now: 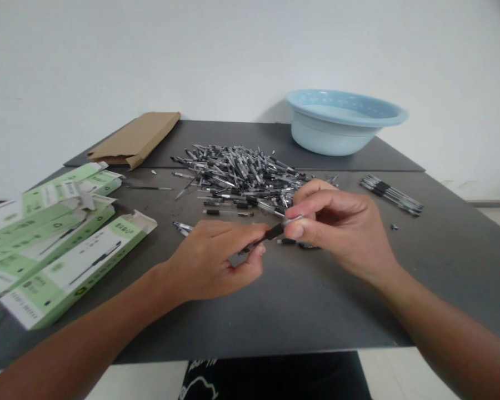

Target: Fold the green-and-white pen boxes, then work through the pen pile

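Note:
A pen with a black grip [274, 231] spans the gap between my two hands, above the table and in front of a large heap of pens [241, 169]. My left hand [220, 255] is closed around one end of it, thumb and forefinger pinching. At the other end, the thumb and fingers of my right hand [337, 228] pinch its clear part, whose tip is hidden by the fingers. Beyond my left hand, the ends of some pens [182, 227] poke out. Right of the heap lies a neat row of pens [391, 194] side by side.
Several green and white pen boxes [81, 269] overlap on the left. A brown paper envelope [135, 138] lies at the back left, and a light blue basin [337, 130] stands at the back right. A small dark piece [394, 226] rests near the pen row on the grey table [316, 311].

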Demonstrator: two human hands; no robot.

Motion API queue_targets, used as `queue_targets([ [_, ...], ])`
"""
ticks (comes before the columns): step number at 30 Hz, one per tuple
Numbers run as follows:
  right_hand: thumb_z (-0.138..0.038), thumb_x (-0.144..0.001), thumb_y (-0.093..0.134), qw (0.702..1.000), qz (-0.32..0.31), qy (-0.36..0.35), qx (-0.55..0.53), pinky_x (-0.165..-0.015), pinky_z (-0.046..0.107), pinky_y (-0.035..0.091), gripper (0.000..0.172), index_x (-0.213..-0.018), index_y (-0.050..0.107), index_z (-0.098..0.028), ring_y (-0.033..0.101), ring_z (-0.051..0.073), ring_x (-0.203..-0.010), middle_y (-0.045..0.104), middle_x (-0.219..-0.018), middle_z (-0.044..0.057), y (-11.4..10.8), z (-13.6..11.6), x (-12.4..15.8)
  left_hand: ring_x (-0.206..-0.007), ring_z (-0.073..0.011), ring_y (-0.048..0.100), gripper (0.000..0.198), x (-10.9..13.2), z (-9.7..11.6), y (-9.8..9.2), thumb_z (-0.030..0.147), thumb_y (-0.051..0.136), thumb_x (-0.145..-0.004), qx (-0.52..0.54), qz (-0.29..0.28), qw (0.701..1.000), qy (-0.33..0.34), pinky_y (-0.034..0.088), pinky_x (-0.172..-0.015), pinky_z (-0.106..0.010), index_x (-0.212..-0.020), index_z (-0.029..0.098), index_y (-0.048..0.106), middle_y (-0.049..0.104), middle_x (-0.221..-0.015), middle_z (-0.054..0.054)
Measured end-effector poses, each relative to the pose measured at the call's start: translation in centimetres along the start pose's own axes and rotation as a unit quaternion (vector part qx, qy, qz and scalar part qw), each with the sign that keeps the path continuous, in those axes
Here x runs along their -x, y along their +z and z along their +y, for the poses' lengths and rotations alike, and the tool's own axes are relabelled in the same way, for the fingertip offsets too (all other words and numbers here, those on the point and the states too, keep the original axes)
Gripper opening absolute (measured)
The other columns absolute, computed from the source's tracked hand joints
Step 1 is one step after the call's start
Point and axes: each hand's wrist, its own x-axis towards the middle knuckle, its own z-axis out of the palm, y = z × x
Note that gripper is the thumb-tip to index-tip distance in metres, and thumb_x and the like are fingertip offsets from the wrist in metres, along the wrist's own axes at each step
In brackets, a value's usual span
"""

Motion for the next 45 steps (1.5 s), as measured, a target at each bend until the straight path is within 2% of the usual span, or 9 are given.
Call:
queue_targets([
  [5,-0.04,-0.068,0.103,1.0,-0.027,-0.001,-0.004,-0.067,0.029,0.05,0.032,-0.088,0.081,-0.028,0.06,0.016,-0.078,0.067,-0.084,0.0,0.2,1.0,0.5,-0.06,-0.012,0.073,0.021,-0.2,0.5,0.2,0.014,0.055,-0.094,0.036,-0.026,0.999,-0.015,0.054,-0.06,-0.022,-0.108,0.021,0.07,0.08,-0.076,0.004],
  [12,-0.047,-0.107,0.062,0.993,-0.086,-0.014,-0.075,-0.107,0.05,0.056,0.029,-0.119,0.085,-0.035,0.063,0.03,-0.135,0.074,-0.142,0.004,0.7,0.9,1.2,-0.069,-0.0095,0.079,0.016,0.1,0.9,0.5,0.012,0.062,-0.092,0.202,-0.061,0.97,-0.116,0.059,-0.064,-0.018,-0.097,0.022,0.073,0.085,-0.09,0.005],
  [16,-0.035,-0.097,0.08,0.996,-0.04,0.038,-0.075,-0.088,0.036,0.062,0.008,-0.101,0.087,-0.036,0.073,0.021,-0.107,0.081,-0.115,0.002,1.2,0.7,1.3,-0.074,-0.011,0.081,0.019,-0.1,1.3,0.4,0.008,0.062,-0.091,0.279,-0.091,0.947,-0.134,0.061,-0.064,-0.017,-0.1,0.021,0.072,0.086,-0.09,0.002],
  [19,-0.033,-0.084,0.093,0.991,-0.04,0.041,-0.122,-0.084,0.03,0.06,0.026,-0.108,0.084,-0.036,0.07,0.016,-0.094,0.077,-0.107,-0.001,1.2,1.3,1.3,-0.075,-0.0134,0.082,0.015,-0.3,1.6,0.2,0.008,0.061,-0.092,0.328,-0.128,0.921,-0.168,0.062,-0.062,-0.018,-0.096,0.019,0.071,0.085,-0.088,0.0],
  [22,-0.058,-0.097,0.074,0.971,-0.112,0.098,-0.188,-0.07,0.033,0.061,0.044,-0.135,0.076,-0.035,0.072,0.017,-0.082,0.077,-0.122,0.004,1.1,1.4,1.4,-0.074,-0.0138,0.081,0.013,-0.3,1.8,0.2,0.008,0.059,-0.094,0.391,-0.142,0.885,-0.206,0.063,-0.061,-0.02,-0.097,0.018,0.068,0.085,-0.088,-0.003],
  [27,-0.049,-0.109,0.059,0.951,-0.153,0.155,-0.219,-0.063,0.034,0.061,0.032,-0.127,0.08,-0.033,0.07,0.016,-0.06,0.076,-0.079,0.0,1.4,0.9,1.3,-0.077,-0.0138,0.08,0.013,-0.6,1.9,0.1,0.009,0.058,-0.097,0.449,-0.157,0.85,-0.228,0.065,-0.065,-0.022,-0.097,0.016,0.069,0.084,-0.089,-0.005],
  [31,-0.037,-0.086,0.091,0.976,-0.053,0.093,-0.189,-0.063,0.027,0.058,0.014,-0.092,0.08,-0.031,0.072,0.013,-0.071,0.078,-0.094,-0.002,1.4,1.4,0.9,-0.076,-0.0122,0.08,0.014,-0.8,1.9,0.0,0.009,0.059,-0.098,0.467,-0.163,0.839,-0.228,0.066,-0.068,-0.02,-0.098,0.016,0.071,0.083,-0.088,-0.004],
  [36,-0.07,-0.099,0.063,0.954,-0.138,0.14,-0.229,-0.057,0.031,0.057,0.053,-0.138,0.073,-0.036,0.073,0.018,-0.075,0.078,-0.128,0.007,0.7,1.6,0.9,-0.084,-0.0153,0.081,0.011,-0.8,1.9,-0.3,0.014,0.058,-0.103,0.51,-0.169,0.807,-0.244,0.069,-0.074,-0.025,-0.106,0.016,0.068,0.084,-0.094,-0.006],
  [45,-0.051,-0.094,0.081,0.976,-0.096,0.131,-0.142,-0.066,0.034,0.062,0.023,-0.106,0.086,-0.031,0.074,0.019,-0.067,0.082,-0.085,0.002,0.4,1.3,0.9,-0.082,-0.0141,0.08,0.011,-1.4,1.9,-0.3,0.015,0.058,-0.106,0.544,-0.194,0.775,-0.255,0.068,-0.074,-0.024,-0.104,0.016,0.068,0.083,-0.094,-0.007],
])
